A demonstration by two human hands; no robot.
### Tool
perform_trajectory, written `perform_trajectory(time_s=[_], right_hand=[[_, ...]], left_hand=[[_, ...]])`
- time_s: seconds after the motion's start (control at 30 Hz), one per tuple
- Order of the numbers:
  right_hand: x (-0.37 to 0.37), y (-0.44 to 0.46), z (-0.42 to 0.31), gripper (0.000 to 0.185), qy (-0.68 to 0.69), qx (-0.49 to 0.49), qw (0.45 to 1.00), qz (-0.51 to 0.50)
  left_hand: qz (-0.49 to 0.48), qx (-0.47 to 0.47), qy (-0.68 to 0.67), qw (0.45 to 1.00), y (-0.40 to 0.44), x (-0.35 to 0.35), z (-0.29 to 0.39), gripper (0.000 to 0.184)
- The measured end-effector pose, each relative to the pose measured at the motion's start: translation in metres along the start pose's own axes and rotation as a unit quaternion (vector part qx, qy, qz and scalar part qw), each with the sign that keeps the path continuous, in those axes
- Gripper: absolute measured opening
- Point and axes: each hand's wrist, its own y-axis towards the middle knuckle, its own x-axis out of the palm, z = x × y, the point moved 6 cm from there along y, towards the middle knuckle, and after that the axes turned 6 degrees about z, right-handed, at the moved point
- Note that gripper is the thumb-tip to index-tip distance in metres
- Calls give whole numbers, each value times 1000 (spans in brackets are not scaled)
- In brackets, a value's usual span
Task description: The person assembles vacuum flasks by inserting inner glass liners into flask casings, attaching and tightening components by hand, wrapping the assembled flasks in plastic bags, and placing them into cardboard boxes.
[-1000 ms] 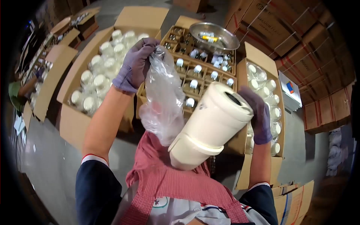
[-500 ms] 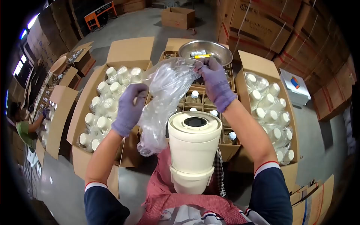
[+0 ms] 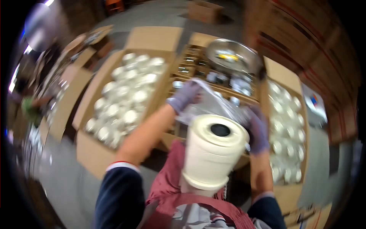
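Observation:
A clear plastic bag (image 3: 207, 97) is stretched between my two hands, just behind a cream-coloured round container (image 3: 211, 156). My left hand (image 3: 185, 97), in a purple glove, pinches the bag's left edge. At the bag's other side, my right hand (image 3: 257, 129) is closed on the plastic beside the container's upper right; motion blurs its fingers. The container stands upright, slightly tilted, close to my red apron (image 3: 167, 168), with a dark round opening in its top. Part of its lower end is hidden by the apron.
Open cartons of bagged cream-coloured pieces stand left (image 3: 101, 162) and right (image 3: 305, 152). Between them a divided carton (image 3: 173, 72) holds bottles, with a metal bowl (image 3: 244, 63) on its far end. Stacked boxes (image 3: 301, 38) rise at right. Another person (image 3: 32, 107) works far left.
My left hand has moved right and taken hold of the bag. My right hand has come down and right, spreading the bag behind the container. The whole view has shifted.

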Motion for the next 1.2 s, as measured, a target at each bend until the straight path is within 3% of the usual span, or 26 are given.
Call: perform_trajectory(time_s=[0.03,0.07,0.1,0.17,0.2,0.27,0.33,0.37,0.4,0.47,0.53,0.57,0.6,0.63,0.67,0.7,0.73,0.8,0.87,0.9,0.93,0.97,1.0,1.07,1.13,1.2], right_hand=[[-29,-23,13,33,-1,-66,997,-29],[-47,-49,14,28,11,-127,991,-37],[-51,-81,4,24,26,-206,974,-87],[-37,-133,-7,16,28,-289,921,-260],[-14,-159,-14,7,-66,-331,863,-375],[37,-196,-15,24,-345,-350,745,-452],[42,-216,29,5,-381,-392,694,-468],[33,-217,43,9,-439,-359,680,-466],[28,-212,51,9,-444,-360,679,-460],[3,-210,75,27,-430,-209,743,-468],[-13,-218,82,30,-346,-58,820,-453],[-12,-218,73,33,-305,-37,829,-468],[-28,-210,81,35,-262,-84,839,-470],[-31,-200,65,31,-231,-47,875,-422],[-62,-174,95,29,-129,21,942,-308],[-74,-155,79,29,-189,-25,974,-119],[-77,-138,78,34,-63,-70,995,-40],[-69,-124,130,49,53,-19,997,-54],[-47,-143,186,69,145,76,986,-16],[-44,-156,203,72,-18,-72,995,-63],[-37,-170,217,74,-184,-218,952,-110],[-27,-188,216,75,67,35,988,-137],[-29,-188,209,75,65,34,987,-141],[-25,-189,206,75,165,134,956,-200],[-32,-191,188,73,173,144,954,-197],[-39,-202,172,57,65,84,955,-276]], left_hand=[[38,-46,-276,959,-27,8,8,42],[49,70,-334,939,-59,23,9,49],[100,134,-287,943,-113,28,21,57],[53,141,-479,865,-177,57,13,64],[53,105,-484,867,-183,65,-16,63],[53,34,-494,867,-193,78,-76,61],[66,-22,-514,855,-212,88,-113,57],[70,-40,-521,850,-222,93,-133,56],[71,87,-530,841,-234,91,-146,53],[232,-17,-408,883,-294,69,-47,47],[298,10,-269,916,-283,44,-76,39],[333,16,-196,922,-278,33,-91,36],[390,169,-29,904,-270,20,-77,38],[380,295,191,856,-271,25,-41,44],[295,369,282,835,-261,37,-54,43],[228,391,324,831,-275,61,-58,42],[164,409,368,819,-300,83,-65,40],[76,386,423,816,-336,98,-100,35],[62,416,427,801,-370,112,-143,32],[56,415,427,801,-378,116,-136,32],[73,353,439,823,-376,117,-121,30],[96,289,449,840,-370,118,-105,29],[99,308,427,845,-362,116,-94,26],[69,336,388,855,-346,106,-83,23],[52,342,458,819,-342,86,-19,23],[199,413,393,797,-362,71,63,23]])
